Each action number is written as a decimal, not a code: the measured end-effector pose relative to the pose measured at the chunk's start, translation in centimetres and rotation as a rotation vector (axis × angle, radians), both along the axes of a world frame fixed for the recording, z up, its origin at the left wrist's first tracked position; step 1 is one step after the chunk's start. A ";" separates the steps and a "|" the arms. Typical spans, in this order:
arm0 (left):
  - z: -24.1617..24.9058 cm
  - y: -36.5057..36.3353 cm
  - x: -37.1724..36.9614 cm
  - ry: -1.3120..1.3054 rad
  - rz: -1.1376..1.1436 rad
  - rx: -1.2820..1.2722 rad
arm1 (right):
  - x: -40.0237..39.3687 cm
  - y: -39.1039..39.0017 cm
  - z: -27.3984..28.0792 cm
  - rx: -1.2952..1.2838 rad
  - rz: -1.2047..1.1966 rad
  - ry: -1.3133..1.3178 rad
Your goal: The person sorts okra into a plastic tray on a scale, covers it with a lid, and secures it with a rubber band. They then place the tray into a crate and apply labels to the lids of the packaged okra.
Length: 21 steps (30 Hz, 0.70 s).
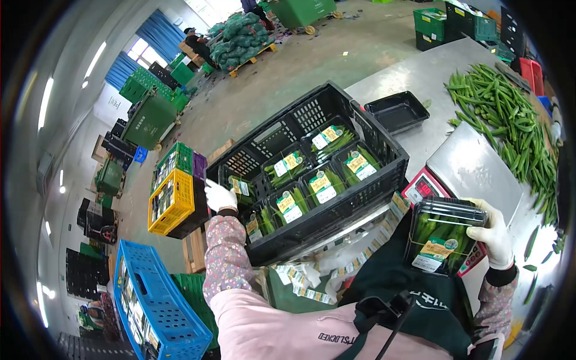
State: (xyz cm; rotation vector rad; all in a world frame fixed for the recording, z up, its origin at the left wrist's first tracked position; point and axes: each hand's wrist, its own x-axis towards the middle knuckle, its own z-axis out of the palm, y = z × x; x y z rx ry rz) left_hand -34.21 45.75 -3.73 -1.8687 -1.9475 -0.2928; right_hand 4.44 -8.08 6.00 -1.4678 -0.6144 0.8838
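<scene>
My right hand (495,234), in a white glove, grips a clear-lidded black tray of okra (437,237) by its right side. The tray has a green and yellow label and a white sticker, and is tilted toward me above the scale's front. My left hand (221,197), also gloved, is closed at the left end rim of a black crate (318,225); its fingertips are partly hidden. Inside the crate lie several labelled okra packs (288,204), side by side in two rows.
A scale (477,171) with a red display stands on the metal table (390,81). Beyond it are loose okra (504,114) and an empty black tray (397,112). A label strip (366,252) hangs before the crate. Blue (153,306) and yellow crates (171,204) stand left.
</scene>
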 end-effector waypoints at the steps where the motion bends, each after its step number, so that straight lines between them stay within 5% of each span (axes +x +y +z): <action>1: 1.7 -0.9 1.0 0.087 -0.079 0.077 | -0.1 0.2 0.3 -0.017 0.033 -0.008; 3: 3.5 -1.9 2.9 0.011 -0.527 0.195 | -0.4 1.3 1.1 -0.015 0.064 -0.010; 5: 7.5 -8.1 8.0 -0.722 -0.974 -0.435 | -0.7 2.6 1.5 0.003 0.177 -0.023; 7: 11.1 -16.3 12.2 -0.843 -1.309 -0.918 | -1.0 4.2 2.1 -0.010 0.256 0.001; 9: 14.0 -23.6 14.5 -0.555 -1.617 -0.933 | -1.9 5.7 2.7 -0.050 0.392 -0.078; 11: 13.9 -27.5 15.4 -0.605 -1.640 -1.226 | -2.5 6.6 2.2 -0.007 0.402 -0.061; 15: 12.9 -29.1 15.9 -0.471 -1.558 -1.170 | -2.7 6.2 2.0 -0.052 0.437 -0.019; 21: 13.1 -23.0 12.0 -0.907 -1.215 -0.954 | -1.4 3.1 -0.9 0.246 0.100 0.101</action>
